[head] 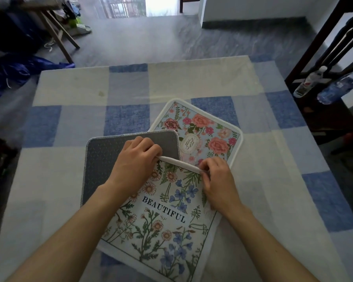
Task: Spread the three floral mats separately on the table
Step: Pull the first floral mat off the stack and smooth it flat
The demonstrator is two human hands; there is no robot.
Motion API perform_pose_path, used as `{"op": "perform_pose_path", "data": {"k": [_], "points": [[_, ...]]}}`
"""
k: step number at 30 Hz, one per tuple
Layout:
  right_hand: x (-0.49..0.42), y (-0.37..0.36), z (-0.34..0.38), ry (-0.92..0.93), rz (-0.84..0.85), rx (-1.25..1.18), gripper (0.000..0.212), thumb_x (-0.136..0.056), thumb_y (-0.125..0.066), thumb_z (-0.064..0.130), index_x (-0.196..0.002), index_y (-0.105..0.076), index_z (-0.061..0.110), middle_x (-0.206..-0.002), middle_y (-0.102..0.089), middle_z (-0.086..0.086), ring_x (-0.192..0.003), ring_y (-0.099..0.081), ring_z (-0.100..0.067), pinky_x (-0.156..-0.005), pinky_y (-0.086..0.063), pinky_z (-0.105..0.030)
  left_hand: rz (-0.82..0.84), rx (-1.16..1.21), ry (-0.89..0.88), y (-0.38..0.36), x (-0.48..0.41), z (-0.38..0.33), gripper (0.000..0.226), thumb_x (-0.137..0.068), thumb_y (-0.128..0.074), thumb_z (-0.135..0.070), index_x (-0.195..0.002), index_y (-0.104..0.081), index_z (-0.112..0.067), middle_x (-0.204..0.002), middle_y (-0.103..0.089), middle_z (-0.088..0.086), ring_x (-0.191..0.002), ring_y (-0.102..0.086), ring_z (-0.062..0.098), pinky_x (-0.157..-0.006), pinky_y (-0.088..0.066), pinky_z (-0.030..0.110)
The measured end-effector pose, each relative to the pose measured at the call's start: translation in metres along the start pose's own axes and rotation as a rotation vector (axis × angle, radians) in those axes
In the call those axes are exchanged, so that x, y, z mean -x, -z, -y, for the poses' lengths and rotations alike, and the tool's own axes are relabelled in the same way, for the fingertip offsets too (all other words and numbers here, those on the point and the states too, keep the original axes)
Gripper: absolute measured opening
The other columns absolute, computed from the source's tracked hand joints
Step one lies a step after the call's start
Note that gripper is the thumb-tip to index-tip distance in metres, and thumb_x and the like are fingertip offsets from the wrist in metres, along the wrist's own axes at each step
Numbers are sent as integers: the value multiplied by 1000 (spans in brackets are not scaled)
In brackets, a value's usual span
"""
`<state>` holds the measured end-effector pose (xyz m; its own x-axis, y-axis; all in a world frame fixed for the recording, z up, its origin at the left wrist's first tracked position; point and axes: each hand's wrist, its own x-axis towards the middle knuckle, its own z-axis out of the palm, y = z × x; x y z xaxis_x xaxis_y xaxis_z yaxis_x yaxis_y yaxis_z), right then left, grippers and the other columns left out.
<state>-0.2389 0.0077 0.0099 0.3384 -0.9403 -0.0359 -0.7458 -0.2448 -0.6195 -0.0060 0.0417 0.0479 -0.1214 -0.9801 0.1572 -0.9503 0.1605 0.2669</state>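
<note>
Three mats lie overlapped in the middle of the table (69,127), which has a blue and cream checked cloth. On top is a white mat with daisies and the word BEAUTIFUL (161,220). My left hand (135,161) and my right hand (214,180) both pinch its far edge, which is curled up. Under it to the left lies a mat with its grey backing up (102,159). Behind it to the right lies a light blue mat with pink roses (204,129), face up and partly covered.
A dark wooden chair (334,58) stands at the table's right, with two plastic bottles (322,84) on its seat. Beyond the table's far edge are grey floor, a wooden stand's legs (59,39) and blue fabric (14,68) at the left.
</note>
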Motion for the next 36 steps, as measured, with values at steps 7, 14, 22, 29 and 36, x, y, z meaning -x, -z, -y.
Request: {"op": "perform_pose_path", "data": {"k": [7,14,22,29,36], "points": [[38,34,21,68,-69,-68,17,-90,-63,13,-87,-54,26,-92,-53,9,-87,-46,-6,-77,-38,-15,-107,-21,22,50,32,-38,5,-88,-69,-11,-93,-69,-9,-92,-63,6,-87,-57,29,-77,-46,45],[86,73,23,167,-134,-133,5,-89,-67,11,-93,-67,13,-94,-62,-1,-88,-56,-16,-81,-50,-31,-199,-68,7,95,70,-83,9,-90,-67,-12,-95,-70,-6,-92,-64,11,-87,-57,31,-76,-45,44],[131,114,38,332,-234,-226,5,-88,-69,9,-92,-70,11,-90,-63,-1,-84,-58,-17,-77,-51,-30,-347,-123,73,120,119,-110,10,-92,-60,-18,-97,-67,-12,-94,-62,6,-86,-51,25,-73,-38,36],[164,151,50,471,-255,-186,9,-88,-69,6,-95,-70,10,-92,-63,-3,-87,-57,-15,-79,-47,-22,-428,-76,119,136,159,-144,11,-91,-59,-18,-94,-66,-11,-92,-61,6,-85,-53,24,-74,-42,39],[198,191,66,550,-351,-111,9,-86,-71,8,-94,-70,13,-93,-65,-1,-87,-58,-13,-81,-44,-14,-504,-68,68,167,184,-177,6,-90,-62,-17,-93,-66,-13,-90,-59,3,-83,-51,22,-70,-42,37]]}}
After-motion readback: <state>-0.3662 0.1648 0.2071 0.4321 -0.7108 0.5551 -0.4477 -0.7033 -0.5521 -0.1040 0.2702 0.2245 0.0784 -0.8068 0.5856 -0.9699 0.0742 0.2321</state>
